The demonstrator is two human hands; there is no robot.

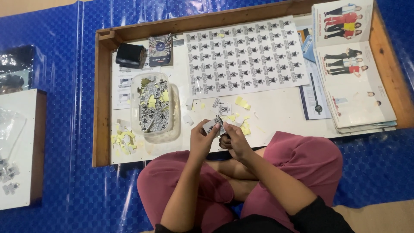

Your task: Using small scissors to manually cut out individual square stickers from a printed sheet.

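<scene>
Hands met at the near edge of the bench (pixel 276 113), a low wooden-framed tray with a white top, set on blue patterned floor covering (pixel 86 26). Left hand (pixel 201 139) held a small printed label piece (pixel 212 125), fingers pinched on it from below. Right hand (pixel 235 140) was closed round small scissors (pixel 220 122), blades at the label piece; handle mostly hidden in the grip, so I couldn't tell how far the blades stood apart. Both hands sat just above the person's crossed legs in maroon trousers (pixel 302 159).

Left of the hands: clear plastic tub (pixel 153 108), holding a heap of cut black-and-white labels mixed with yellow bits. Yellow paper scraps (pixel 123 140) lay beside the tub at the bench's left side, more scraps (pixel 241 103) just beyond the hands. Further back, a large white sheet of uncut printed labels (pixel 246 54) in rows lay flat, tilted slightly. Back left corner: black pouch (pixel 130 55) touching a small dark booklet (pixel 160 49). Right side: stack of clothing catalogue pages (pixel 351 73), top one showing standing figures, overlapping other printed sheets.

Far left, off the bench: second white board (pixel 19 146) with clear plastic on it and a few small label pieces, well apart from the hands.
</scene>
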